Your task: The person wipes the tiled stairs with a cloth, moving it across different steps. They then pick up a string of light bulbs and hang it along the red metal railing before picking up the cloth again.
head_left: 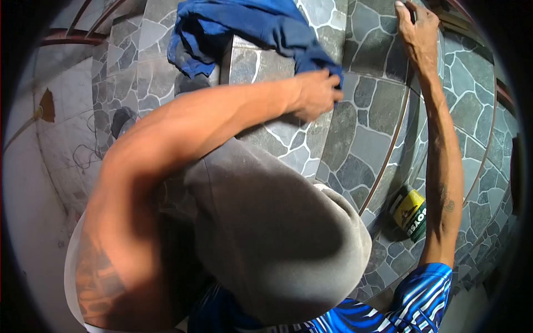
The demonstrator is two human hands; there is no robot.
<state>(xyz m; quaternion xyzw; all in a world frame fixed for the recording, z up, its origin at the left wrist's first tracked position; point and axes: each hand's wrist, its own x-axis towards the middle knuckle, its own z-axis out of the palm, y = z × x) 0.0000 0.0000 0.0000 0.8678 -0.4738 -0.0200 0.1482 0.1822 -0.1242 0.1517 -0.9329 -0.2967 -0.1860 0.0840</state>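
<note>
A blue cloth (250, 25), rumpled like a garment, lies over the stone-patterned tiled steps (366, 111). My left hand (317, 94), slightly blurred, reaches across from the left with curled fingers around the cloth's narrow end. Part of the cloth shows beyond the knuckles. Up at the top right, my right hand (417, 25) rests against the tiles with its wrist bent. Its thumb stands apart from the bent fingers, and no object shows in it. Below that arm sits a yellow and dark green can (411, 212) with white lettering.
A grey cap (272, 238) covers the lower middle of the view, above a blue patterned shirt (422, 297). Reddish metal bars (72, 38) stand at the upper left. A thin wire (86, 157) and a dark rounded object (122, 119) lie at the left.
</note>
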